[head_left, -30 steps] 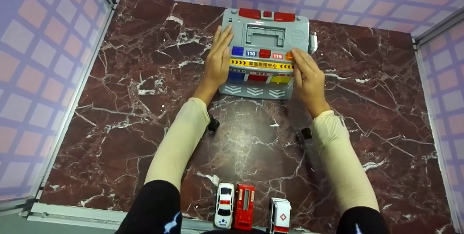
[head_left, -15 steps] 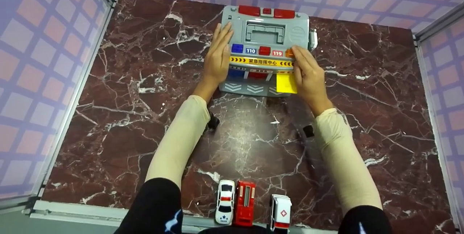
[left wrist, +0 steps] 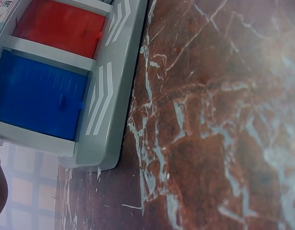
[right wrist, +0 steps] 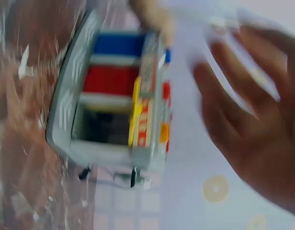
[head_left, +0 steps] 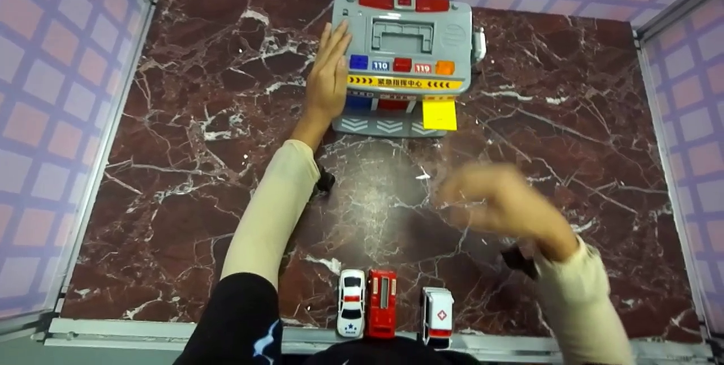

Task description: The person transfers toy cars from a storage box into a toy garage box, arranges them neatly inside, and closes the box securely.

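Note:
A grey toy garage (head_left: 362, 42) stands at the back of the table, with blue, red and orange buttons on its roof. My left hand (head_left: 328, 82) rests along its left side, fingers straight. The garage's yellow door (head_left: 439, 115) is swung up and out; the right wrist view shows a dark opening under it. Both the blue door (left wrist: 37, 96) and the red door (left wrist: 61, 28) are down. Blurred by motion, my right hand (head_left: 503, 201) is over the table in front of the garage, its fingers loose and holding nothing.
Along the front edge of the marbled table (head_left: 186, 229) stand a white toy police car (head_left: 352, 314), a red toy fire truck (head_left: 382, 320) and, a little to the right, a toy ambulance (head_left: 438, 317). Checked panels (head_left: 45, 127) enclose the table's sides and back.
The yellow door has swung from down to up. My right hand has left the garage's orange button and moved back toward the cars. My left hand has stayed at the garage's side.

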{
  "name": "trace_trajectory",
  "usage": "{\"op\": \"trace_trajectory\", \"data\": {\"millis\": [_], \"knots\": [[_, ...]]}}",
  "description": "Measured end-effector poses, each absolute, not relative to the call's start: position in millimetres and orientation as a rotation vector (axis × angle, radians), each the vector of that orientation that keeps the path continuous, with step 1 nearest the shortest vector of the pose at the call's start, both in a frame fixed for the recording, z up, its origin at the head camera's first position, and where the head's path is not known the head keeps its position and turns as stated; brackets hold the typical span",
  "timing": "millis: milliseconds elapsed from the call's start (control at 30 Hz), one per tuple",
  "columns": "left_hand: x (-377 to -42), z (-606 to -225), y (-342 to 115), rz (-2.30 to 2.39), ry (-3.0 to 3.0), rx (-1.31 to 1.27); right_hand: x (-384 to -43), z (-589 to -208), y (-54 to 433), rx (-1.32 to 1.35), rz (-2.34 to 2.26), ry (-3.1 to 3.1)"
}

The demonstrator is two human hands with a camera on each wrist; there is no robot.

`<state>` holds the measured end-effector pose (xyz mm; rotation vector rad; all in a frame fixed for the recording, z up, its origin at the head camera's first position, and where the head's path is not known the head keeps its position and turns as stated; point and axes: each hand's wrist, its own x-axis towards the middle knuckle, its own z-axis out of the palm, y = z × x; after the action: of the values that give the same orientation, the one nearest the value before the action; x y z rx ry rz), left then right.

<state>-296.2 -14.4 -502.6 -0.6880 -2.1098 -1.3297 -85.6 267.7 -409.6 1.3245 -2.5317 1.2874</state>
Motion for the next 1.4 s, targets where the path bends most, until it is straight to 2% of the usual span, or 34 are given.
{"op": "trace_trajectory", "data": {"millis": [67,133,233,400,567,867,1233,1400], "knots": [[-297,-501,-17,-1.321,-2.103,-0.685,-64,-413,266,1.616,1.314,-2.729],[-298,-499,-18,-1.31,-2.105,-0.683,-44,-424,260,1.78,1.224,-2.868],[-298,-497,-18,-1.289,-2.138,-0.683,-14,-449,244,1.744,0.983,-2.918],[-294,-500,-19,-1.303,-2.193,-0.679,30,-499,215,1.719,0.562,-2.555],[-295,-501,-16,-1.321,-2.166,-0.676,49,-521,197,1.842,0.198,-2.416],[-295,-502,-15,-1.332,-2.178,-0.661,36,-524,182,1.928,0.101,-2.442],[-294,-501,-13,-1.344,-2.199,-0.66,-24,-516,187,2.057,-0.006,-2.418],[-293,-501,-15,-1.336,-2.211,-0.649,-54,-517,190,2.003,0.044,-2.46]]}}
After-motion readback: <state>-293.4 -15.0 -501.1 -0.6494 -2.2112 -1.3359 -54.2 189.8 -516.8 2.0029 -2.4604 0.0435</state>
